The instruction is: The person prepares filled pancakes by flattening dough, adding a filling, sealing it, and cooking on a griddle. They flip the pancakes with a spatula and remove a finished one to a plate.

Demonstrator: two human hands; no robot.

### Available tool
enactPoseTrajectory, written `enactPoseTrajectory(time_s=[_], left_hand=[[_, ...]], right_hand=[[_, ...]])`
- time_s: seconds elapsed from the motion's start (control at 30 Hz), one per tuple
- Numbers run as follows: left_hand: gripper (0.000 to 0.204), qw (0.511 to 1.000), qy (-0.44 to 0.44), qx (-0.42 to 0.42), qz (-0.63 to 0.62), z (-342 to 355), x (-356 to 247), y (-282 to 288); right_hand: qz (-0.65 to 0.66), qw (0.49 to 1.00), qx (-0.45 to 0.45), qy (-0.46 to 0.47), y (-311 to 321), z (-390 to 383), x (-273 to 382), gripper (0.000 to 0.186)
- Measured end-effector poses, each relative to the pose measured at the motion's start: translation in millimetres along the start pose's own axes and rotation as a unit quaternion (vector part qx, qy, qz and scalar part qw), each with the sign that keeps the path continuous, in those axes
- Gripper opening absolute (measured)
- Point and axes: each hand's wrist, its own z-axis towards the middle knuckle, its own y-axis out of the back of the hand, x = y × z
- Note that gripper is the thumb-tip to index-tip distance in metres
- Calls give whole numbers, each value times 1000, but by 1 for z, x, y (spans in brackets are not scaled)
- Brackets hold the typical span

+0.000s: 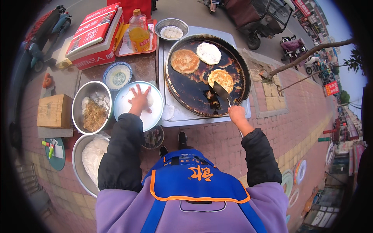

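Observation:
My right hand [236, 113] is closed round the handle of a metal spatula [222, 92]. The spatula's dark blade lies at the lower edge of a small golden flatbread [220, 79] in a large round black griddle pan [173, 92]. A browned flatbread [185, 61] and a pale, floury one [208, 53] lie farther back in the oily pan. My left hand [140, 100], fingers spread, is over a shallow white basin [155, 116]. Whether dough lies under the palm is hard to make out against the white.
Left of the basin stand a metal bowl of brown filling [93, 116], a patterned bowl [117, 75] and a large bowl of dough [94, 157] under plastic. Behind are an oil bottle [139, 33], a wire-covered bowl [171, 31] and red boxes [92, 46]. A tree trunk [311, 56] leans at right.

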Motion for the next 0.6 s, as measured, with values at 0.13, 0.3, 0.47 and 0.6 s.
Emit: enactPoseTrajectory(time_s=[0.13, 0.3, 0.47, 0.6], left_hand=[[142, 1000, -7, -11, 2, 3, 1, -3], [144, 1000, -10, -16, 7, 6, 3, -8], [144, 1000, -2, -4, 25, 5, 2, -6], [145, 1000, 2, 0, 26, 4, 0, -4]], right_hand=[[-13, 998, 10, -53, -4, 26, -22, 38], [-18, 999, -37, -16, -15, 53, -33, 37], [-9, 998, -36, -55, -32, 86, -56, 34], [-17, 997, -46, -55, -44, 105, -78, 34]])
